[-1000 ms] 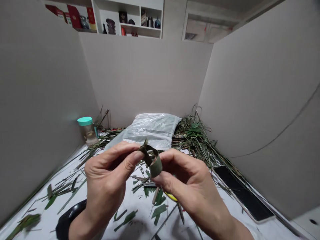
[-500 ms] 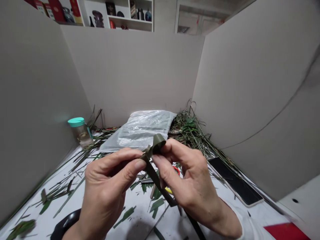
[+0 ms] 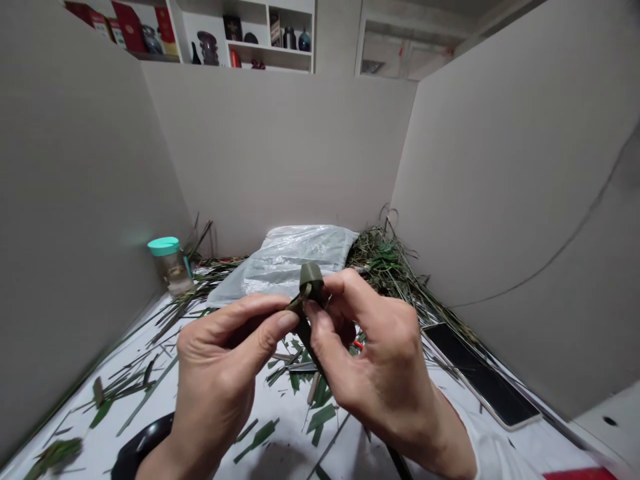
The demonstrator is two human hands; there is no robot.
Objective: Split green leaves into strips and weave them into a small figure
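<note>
Grey walls (image 3: 280, 153) enclose a white table (image 3: 287, 427), where we see a heap of leaves (image 3: 385, 260) piled beside a plastic bag (image 3: 305, 253) at the back. In front, two bare hands meet above the middle of the table: the left hand (image 3: 225, 357) pinches a green leaf strip (image 3: 311, 272) between thumb and finger, while the right hand (image 3: 373, 353) grips it just beside, thumb at the base of its loop. We judge the strip light, thin and bendy, springy at the curl, apt to crease or split under a hard pull; a flat pinch at the fold, near both thumbs, looks the surest hold. The loop points up and away from us, and the long axis slants down to the right, its lower length hidden behind the right hand
</note>
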